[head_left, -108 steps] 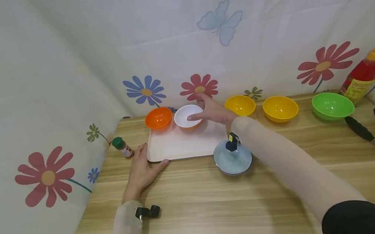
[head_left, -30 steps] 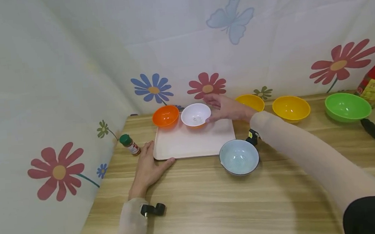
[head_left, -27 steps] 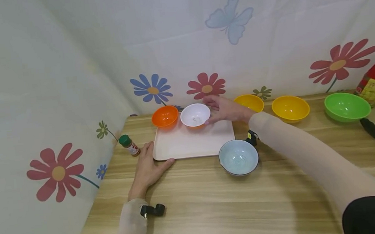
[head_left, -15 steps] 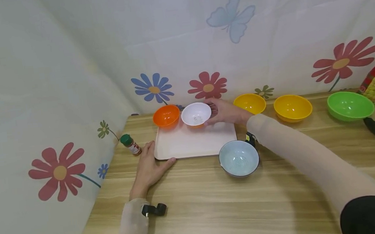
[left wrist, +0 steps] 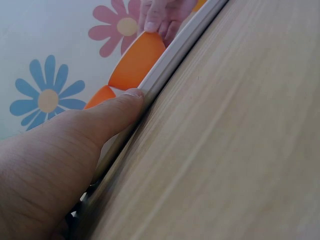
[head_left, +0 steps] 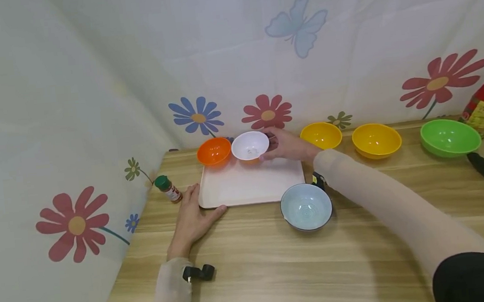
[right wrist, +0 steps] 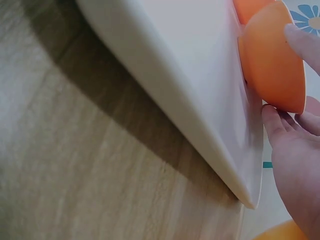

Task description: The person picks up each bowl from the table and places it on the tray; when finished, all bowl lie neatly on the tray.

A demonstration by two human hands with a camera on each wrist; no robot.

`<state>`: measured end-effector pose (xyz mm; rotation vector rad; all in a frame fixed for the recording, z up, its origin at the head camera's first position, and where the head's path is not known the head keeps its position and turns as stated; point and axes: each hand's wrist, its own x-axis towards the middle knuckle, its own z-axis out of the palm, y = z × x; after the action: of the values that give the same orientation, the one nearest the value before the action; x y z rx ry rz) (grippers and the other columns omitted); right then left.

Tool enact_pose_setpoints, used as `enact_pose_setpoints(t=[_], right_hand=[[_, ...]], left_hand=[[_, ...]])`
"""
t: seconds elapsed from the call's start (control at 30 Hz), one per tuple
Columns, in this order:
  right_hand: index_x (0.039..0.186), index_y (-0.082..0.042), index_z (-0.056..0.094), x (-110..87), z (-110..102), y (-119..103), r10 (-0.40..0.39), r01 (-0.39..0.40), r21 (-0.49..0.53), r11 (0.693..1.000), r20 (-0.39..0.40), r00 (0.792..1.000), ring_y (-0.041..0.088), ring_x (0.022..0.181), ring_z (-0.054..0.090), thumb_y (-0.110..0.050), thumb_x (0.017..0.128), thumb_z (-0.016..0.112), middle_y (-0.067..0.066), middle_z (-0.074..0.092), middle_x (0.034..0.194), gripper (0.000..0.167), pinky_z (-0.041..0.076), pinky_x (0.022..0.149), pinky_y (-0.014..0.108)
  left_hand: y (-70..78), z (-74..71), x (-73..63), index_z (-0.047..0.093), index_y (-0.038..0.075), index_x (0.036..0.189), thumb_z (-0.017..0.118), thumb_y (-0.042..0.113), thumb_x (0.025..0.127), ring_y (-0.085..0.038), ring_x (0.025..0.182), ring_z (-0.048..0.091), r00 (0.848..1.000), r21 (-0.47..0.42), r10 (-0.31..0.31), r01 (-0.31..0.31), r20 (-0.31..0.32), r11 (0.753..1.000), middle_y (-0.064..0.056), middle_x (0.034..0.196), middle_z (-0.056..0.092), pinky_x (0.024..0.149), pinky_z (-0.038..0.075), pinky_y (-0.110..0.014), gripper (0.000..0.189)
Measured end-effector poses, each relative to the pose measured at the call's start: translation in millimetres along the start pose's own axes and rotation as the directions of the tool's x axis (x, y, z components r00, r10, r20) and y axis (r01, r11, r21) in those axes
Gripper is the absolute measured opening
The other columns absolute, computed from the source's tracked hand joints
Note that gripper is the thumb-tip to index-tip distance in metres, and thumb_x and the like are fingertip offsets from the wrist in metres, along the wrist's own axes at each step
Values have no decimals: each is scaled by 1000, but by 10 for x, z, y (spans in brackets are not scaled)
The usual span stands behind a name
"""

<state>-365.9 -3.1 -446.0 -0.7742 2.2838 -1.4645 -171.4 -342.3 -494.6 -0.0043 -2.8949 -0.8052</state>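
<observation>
Careful now: your right hand [head_left: 287,146] pinches the white bowl [head_left: 249,143] at the back of the tray [head_left: 249,188], your left hand [head_left: 189,221] touches its corner, thumb spread wide, and pushing left could bump the orange bowl [head_left: 213,151].

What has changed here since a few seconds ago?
The right hand has gone from over the white-lined bowl to its right side and now holds it; the bowl has edged slightly left, toward the orange bowl. The left hand stays against the tray.
</observation>
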Motion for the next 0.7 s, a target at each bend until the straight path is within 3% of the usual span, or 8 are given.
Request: enact_pose_setpoints(t=[0.2,0.37,0.57,0.7], right_hand=[[168,-13,40,-36,-22,-12,4,-4,6,1000,-26,1000,32,147,59,-24,92,95,11,52,167,94,54,119,44],[170,-9,37,-49,-72,-45,-19,20,18,1000,-31,999,32,156,49,-24,94,94,13,48,171,95,48,125,47],[174,-14,33,-120,-201,-207,-47,49,25,999,-76,996,32,159,47,-31,95,92,11,43,175,100,47,127,48],[174,-11,32,-200,-322,-341,-96,101,59,993,-91,991,35,159,45,-27,97,89,13,41,175,97,45,128,54]], left_hand=[[15,15,16,34,4,173,82,70,92,-45,159,40,1000,-9,22,-22,-1,1000,-23,175,33,132,33,-65,115],[16,26,18,33,3,173,82,71,92,-45,159,39,1000,-11,18,-18,-1,1000,-22,175,33,132,33,-65,116],[3,27,10,33,2,173,82,71,92,-45,159,38,1000,-5,5,-5,1,1000,-22,175,33,133,33,-64,117],[-11,21,4,32,1,173,81,71,92,-46,160,37,1000,-2,-3,3,6,1000,-23,176,31,133,32,-65,118]])
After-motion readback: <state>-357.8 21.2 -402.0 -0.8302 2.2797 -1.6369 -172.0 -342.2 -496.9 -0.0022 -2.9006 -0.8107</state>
